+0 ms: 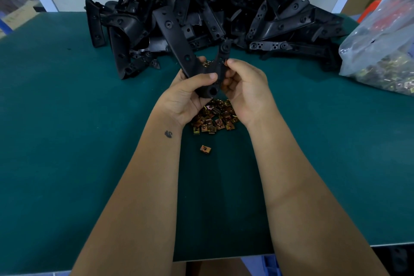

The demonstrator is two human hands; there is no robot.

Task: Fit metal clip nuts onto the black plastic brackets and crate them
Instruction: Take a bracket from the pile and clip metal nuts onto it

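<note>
I hold a black V-shaped plastic bracket [179, 45] upright above the table's middle. My left hand [188, 94] grips its lower part, thumb across the front. My right hand [244, 89] pinches the bracket's shorter right arm near its edge; whether a clip nut sits under those fingertips is hidden. Beneath my hands lies a small heap of brass-coloured metal clip nuts [214, 119]. One loose clip nut [205, 148] lies apart, nearer to me.
A big pile of black brackets [224, 6] fills the back of the green table [67, 141]. A clear plastic bag of clip nuts [380, 56] sits at the right edge. Cardboard boxes stand behind it. A blue crate [271, 264] shows below the table's front edge.
</note>
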